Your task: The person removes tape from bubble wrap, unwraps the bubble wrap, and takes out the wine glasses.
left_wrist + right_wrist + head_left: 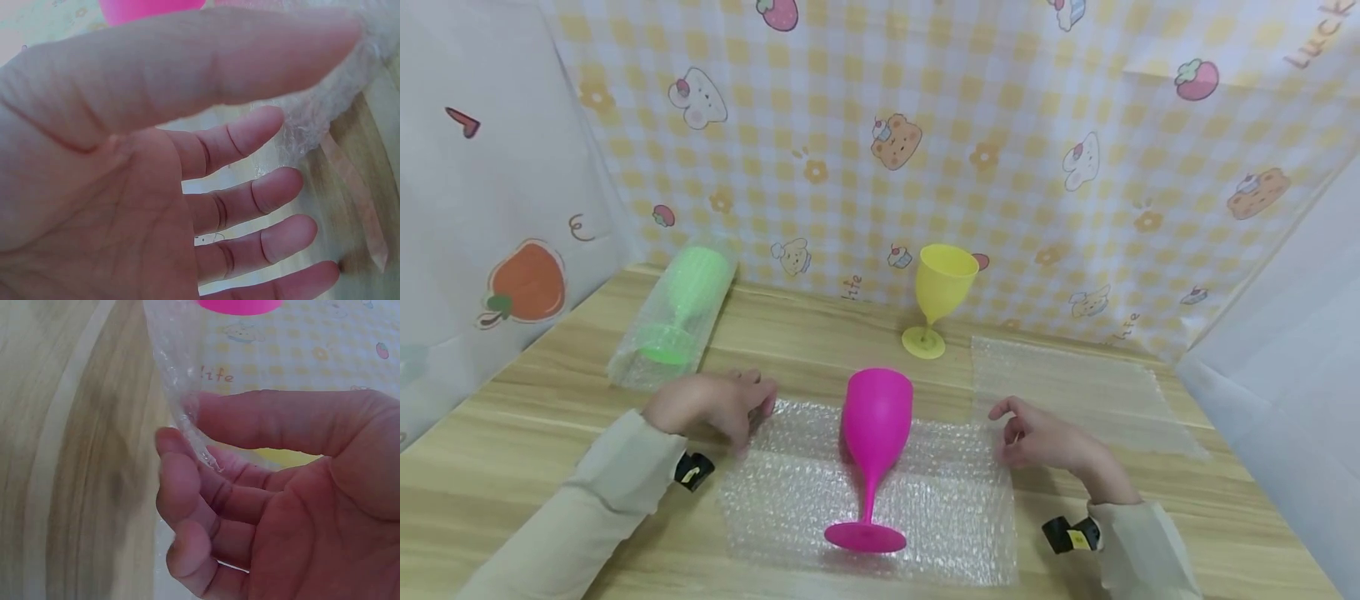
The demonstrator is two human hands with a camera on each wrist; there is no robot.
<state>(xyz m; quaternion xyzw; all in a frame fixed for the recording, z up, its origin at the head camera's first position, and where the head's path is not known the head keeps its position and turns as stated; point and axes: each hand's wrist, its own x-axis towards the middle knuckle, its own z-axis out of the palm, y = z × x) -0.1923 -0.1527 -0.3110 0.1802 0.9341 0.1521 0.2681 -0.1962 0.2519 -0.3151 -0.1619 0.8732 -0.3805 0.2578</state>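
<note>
A bright pink plastic goblet [878, 417] lies on a sheet of bubble wrap [790, 504], its bowl toward the back wall and its base toward me. My left hand [718, 404] is at the sheet's far left corner. In the left wrist view its fingers [275, 187] are spread and nearly straight, with the wrap's edge just past the thumb. At the far right corner my right hand [1048, 437] pinches the wrap's edge. The right wrist view shows that raised edge [178, 369] between the thumb and curled fingers.
A green goblet [692, 283] wrapped in bubble wrap lies at the back left. Near the back wall stands a yellow goblet [946, 279], upright. A second flat wrap sheet [1090, 396] lies at right. Patterned cloth [850, 100] closes off the wooden table's [512, 425] back.
</note>
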